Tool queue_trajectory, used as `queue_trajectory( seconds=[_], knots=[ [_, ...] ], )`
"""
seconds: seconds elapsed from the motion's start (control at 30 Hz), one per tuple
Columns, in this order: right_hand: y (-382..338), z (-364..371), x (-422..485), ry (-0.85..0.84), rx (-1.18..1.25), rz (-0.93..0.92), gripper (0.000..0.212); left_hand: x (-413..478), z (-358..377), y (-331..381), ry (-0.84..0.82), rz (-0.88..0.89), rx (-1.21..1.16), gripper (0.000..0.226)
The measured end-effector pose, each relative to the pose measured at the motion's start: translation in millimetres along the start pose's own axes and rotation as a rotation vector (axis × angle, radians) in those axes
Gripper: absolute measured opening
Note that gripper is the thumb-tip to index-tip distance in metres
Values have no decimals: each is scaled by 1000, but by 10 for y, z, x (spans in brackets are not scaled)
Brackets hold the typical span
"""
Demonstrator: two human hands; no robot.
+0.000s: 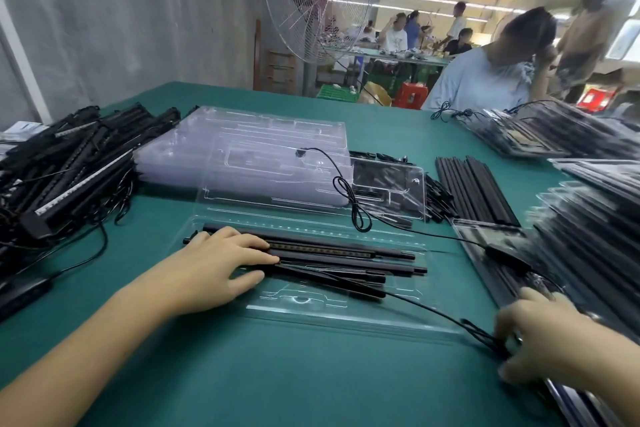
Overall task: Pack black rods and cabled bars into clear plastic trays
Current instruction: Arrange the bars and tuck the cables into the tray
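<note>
Black rods (pixel 346 263) and one cabled bar (pixel 322 247) lie in the open clear tray (pixel 311 317) mid-table; some rods are skewed and not seated. Left hand (pixel 221 263) presses them with flat fingers, grasping nothing. Right hand (pixel 540 347), blurred, pinches the cable (pixel 433 310) past the tray's right edge. Likely part-filled, cable untucked. Left to pack: bar pile (pixel 69 166), loose rods (pixel 474 191), empty tray stack (pixel 249 156). Packed trays (pixel 588 236) sit right.

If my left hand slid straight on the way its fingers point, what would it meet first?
Nothing new at first: the left hand lies flat on the black rods in the clear tray, fingers pointing along them, so it would ride toward their right ends. Past those, probably the tray's wall.
</note>
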State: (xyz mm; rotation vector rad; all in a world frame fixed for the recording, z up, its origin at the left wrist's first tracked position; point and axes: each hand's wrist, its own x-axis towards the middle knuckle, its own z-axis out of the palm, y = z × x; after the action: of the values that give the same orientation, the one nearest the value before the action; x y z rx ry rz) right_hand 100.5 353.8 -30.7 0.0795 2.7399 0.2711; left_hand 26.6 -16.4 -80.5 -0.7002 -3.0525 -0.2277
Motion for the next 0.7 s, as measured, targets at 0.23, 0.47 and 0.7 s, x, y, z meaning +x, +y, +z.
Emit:
queue_trajectory(
  seconds=[0.23, 0.47, 0.7],
  knots=[
    [226, -129, 19, 45, 344, -76, 18, 35, -8, -6, -16, -17, -33, 32],
    [510, -222, 724, 315, 177, 210, 27, 49, -19, -47, -30, -17, -78, 31],
    [561, -200, 843, 370, 265, 138, 26, 39, -30, -31, -27, -9, -74, 35]
  ],
)
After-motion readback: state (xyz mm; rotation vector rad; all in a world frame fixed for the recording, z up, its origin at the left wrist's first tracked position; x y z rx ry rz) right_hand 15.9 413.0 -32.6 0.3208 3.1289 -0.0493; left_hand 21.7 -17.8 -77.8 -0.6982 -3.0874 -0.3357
